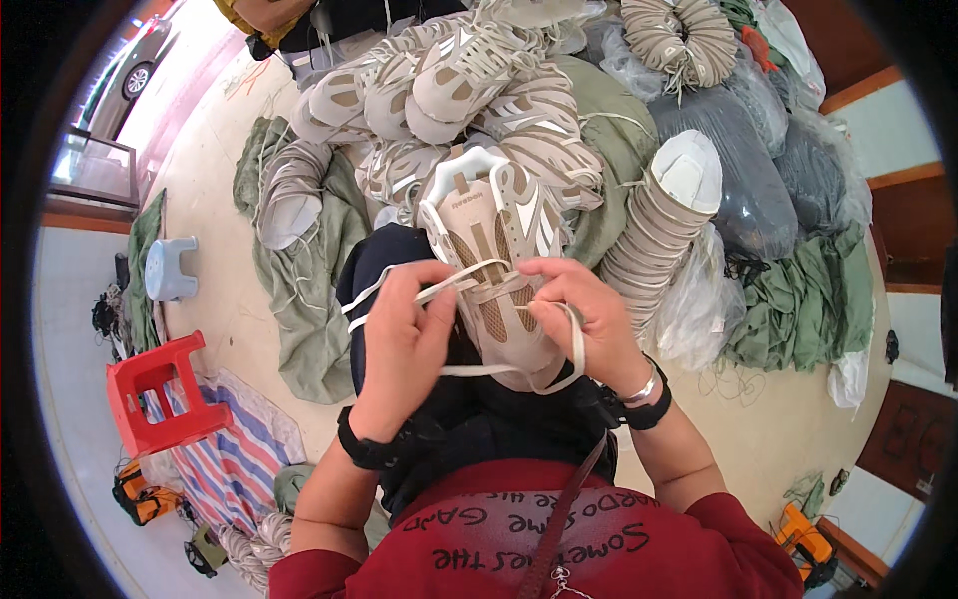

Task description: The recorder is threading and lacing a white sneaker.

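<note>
A beige and white sneaker upper (514,344) rests across my lap, its tongue and heel opening pointing away from me. A cream shoelace (469,370) runs through its lower eyelets, and loose lengths loop across the front of the upper. To the left of the eyelets, my left hand (404,324) is closed, with lace strands pinched between thumb and fingers. My right hand (589,314) is closed on the lace at the right eyelet edge, the thumb and forefinger close to the upper. A loop of lace hangs below its fingers.
A heap of similar shoe uppers (444,95) lies just ahead. Stacked uppers (659,230) stand to the right, beside dark plastic bags (723,165) and green cloth (808,299). On the left are a red stool (130,399) and a blue stool (160,270). Another person's arm (267,12) shows at the top.
</note>
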